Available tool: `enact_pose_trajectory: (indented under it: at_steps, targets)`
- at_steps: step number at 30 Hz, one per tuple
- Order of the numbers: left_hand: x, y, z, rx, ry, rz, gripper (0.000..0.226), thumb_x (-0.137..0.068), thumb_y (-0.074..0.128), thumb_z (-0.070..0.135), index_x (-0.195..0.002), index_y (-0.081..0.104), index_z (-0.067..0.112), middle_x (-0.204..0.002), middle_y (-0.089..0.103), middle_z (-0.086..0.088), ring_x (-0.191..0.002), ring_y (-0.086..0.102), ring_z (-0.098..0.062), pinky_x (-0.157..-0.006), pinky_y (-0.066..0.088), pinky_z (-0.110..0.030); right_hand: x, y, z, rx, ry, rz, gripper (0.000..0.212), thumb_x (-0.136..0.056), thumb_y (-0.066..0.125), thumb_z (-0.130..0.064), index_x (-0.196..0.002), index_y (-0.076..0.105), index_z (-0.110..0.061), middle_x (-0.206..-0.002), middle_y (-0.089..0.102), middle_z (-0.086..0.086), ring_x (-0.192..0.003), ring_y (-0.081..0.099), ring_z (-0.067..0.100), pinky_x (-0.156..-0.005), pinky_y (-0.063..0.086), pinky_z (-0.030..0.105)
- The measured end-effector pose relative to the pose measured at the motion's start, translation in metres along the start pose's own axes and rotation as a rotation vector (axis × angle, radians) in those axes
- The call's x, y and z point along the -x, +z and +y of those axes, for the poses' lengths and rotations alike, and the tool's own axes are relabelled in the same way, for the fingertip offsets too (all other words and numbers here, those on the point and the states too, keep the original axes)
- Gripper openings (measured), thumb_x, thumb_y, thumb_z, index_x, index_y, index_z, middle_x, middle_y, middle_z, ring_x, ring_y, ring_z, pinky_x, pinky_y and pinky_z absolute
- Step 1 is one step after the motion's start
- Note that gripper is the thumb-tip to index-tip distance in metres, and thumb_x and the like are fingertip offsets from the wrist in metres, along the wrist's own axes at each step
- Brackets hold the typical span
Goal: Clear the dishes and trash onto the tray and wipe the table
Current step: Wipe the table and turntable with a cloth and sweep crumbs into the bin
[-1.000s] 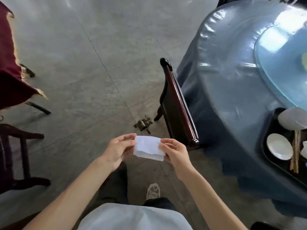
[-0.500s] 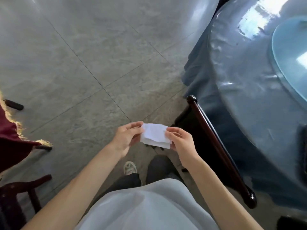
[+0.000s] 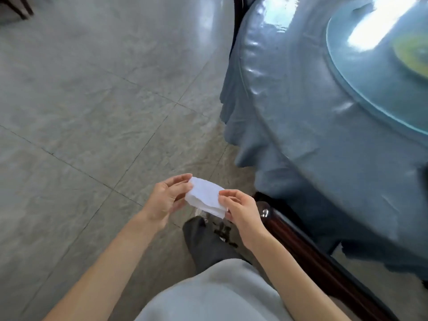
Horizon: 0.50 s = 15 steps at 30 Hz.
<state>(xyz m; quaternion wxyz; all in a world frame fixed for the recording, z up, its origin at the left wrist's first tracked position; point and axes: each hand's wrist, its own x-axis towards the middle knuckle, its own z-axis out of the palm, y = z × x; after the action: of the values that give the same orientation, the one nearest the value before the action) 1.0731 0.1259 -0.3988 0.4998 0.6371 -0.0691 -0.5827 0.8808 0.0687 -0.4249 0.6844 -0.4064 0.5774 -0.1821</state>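
A folded white paper napkin is held between both hands in front of my waist, above the floor. My left hand pinches its left edge, and my right hand pinches its right edge. The round table with a shiny blue-grey cover fills the right side, with a glass turntable on top. The tray and dishes are out of view.
A dark wooden chair back runs diagonally between me and the table at lower right. Grey tiled floor spreads across the left. Another dark chair leg shows at the top left corner.
My view has swung to the right and up along the table; the tray with dishes left the view. Both hands kept hold of the napkin, which now tilts slightly.
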Motion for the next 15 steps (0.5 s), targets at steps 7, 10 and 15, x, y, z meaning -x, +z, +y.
enact_pose_trajectory:
  at_steps: [7,10,15]
  targets:
    - [-0.118,0.072,0.106,-0.184,-0.030,-0.203,0.023,-0.093,0.067,0.005,-0.115,0.070,0.009,-0.094,0.072,-0.003,-0.079,0.068,-0.010,-0.069,0.060,-0.021,-0.081,0.001,-0.074,-0.112,0.024,0.163,0.018,-0.091,0.066,-0.011,-0.103,0.075,-0.021,-0.105,0.075,0.005,-0.097,0.072,0.022,-0.078,0.060,0.029]
    - [-0.149,0.108,0.140,-0.226,-0.034,-0.291,0.024,-0.092,0.068,0.006,-0.115,0.070,0.011,-0.095,0.073,-0.002,-0.077,0.071,-0.008,-0.068,0.058,-0.021,-0.104,-0.014,-0.105,-0.111,0.014,0.173,0.033,-0.086,0.060,-0.011,-0.112,0.074,-0.025,-0.115,0.073,0.009,-0.097,0.071,0.016,-0.091,0.059,0.036]
    - [-0.193,0.154,0.175,-0.195,-0.106,-0.508,0.056,-0.078,0.080,0.011,-0.131,0.064,0.019,-0.116,0.071,-0.009,-0.103,0.070,-0.024,-0.094,0.054,-0.044,-0.119,-0.036,-0.145,-0.203,-0.076,0.243,0.041,-0.087,0.070,-0.018,-0.128,0.070,-0.025,-0.108,0.078,0.002,-0.101,0.071,0.005,-0.094,0.054,0.023]
